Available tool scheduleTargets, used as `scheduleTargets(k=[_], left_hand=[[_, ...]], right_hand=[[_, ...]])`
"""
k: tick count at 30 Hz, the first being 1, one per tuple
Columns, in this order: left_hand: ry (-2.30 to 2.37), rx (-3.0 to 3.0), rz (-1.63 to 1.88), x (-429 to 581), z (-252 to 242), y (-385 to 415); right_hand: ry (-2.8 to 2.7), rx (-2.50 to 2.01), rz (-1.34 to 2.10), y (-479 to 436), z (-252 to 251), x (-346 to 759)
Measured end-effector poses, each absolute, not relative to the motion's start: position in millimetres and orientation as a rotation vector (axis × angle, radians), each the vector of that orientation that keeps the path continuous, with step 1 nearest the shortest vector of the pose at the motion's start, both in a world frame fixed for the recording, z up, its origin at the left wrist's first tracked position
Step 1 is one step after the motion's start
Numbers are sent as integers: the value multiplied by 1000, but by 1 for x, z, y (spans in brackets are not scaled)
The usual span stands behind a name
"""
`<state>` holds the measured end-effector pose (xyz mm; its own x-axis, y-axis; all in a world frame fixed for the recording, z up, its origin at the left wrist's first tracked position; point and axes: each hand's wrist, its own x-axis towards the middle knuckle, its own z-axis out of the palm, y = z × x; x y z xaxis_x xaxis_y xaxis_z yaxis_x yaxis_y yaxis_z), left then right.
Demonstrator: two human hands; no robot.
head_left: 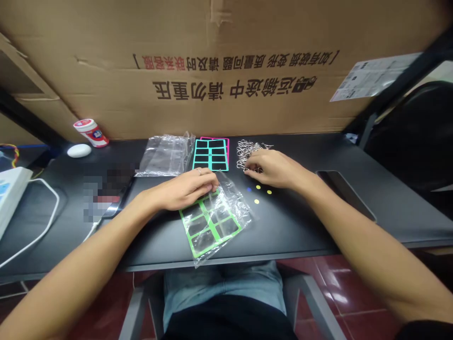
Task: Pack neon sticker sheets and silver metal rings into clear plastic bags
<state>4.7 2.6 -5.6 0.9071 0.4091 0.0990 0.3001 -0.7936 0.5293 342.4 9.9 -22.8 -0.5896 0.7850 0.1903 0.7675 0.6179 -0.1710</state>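
My left hand [191,189] lies over the top edge of a clear plastic bag [240,205], its fingers together and curled on the film. Inside the bag is a flat green card with dark rectangular windows [214,226]. My right hand [274,167] is at a pile of white string loops [244,148], with thumb and fingers closed at the pile's near side. Its fingertips partly hide what they pinch. Just below it lie several small yellow dots [256,201] and a blue dot [249,190]. Between the hands, farther back, a turquoise windowed card [210,155] overlaps a pink one [228,144].
Clear plastic bags [164,153] lie back left of the cards. A phone [347,194] lies at right. At left are a red-and-white bottle [92,133], a white oval object [79,150], a blurred-out device and a white cable [53,212]. A cardboard sheet [226,113] stands behind.
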Motion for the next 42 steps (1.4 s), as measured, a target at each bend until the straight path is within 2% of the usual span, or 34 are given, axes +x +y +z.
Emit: scheduleTargets(k=[7,12,18,22,27,29,30,35,37,42], left_hand=[[508,2540,308,5,-6,3],[508,2536,320,5,-5,3],[501,2516,336,6,-4,2],[502,2516,341,6,-6,3],[531,2502,331,3,-8,4],[545,2500,326,2,-7,4],[550,2498,325,2,-7,4],[554,2488,346,3,-6,3],[555,2489,343,3,-6,4],[573,2500,325,3,-7,4]], right_hand=[[-2510,-1199,211,11,-26,343],[-2158,-1216,314,4,-15,340],[-1811,-1106,948,-11,-5,325],[-1875,-1044,1305,-25,-6,305],[-2005,-752,1708,-36,-9,290],[-2007,-757,1614,-32,-9,295],[-2011,-820,1464,-28,-8,300],[-2286,-1322,317,-2,1,350],[-2409,-1441,215,5,5,370],[-2494,-1447,454,13,4,386]])
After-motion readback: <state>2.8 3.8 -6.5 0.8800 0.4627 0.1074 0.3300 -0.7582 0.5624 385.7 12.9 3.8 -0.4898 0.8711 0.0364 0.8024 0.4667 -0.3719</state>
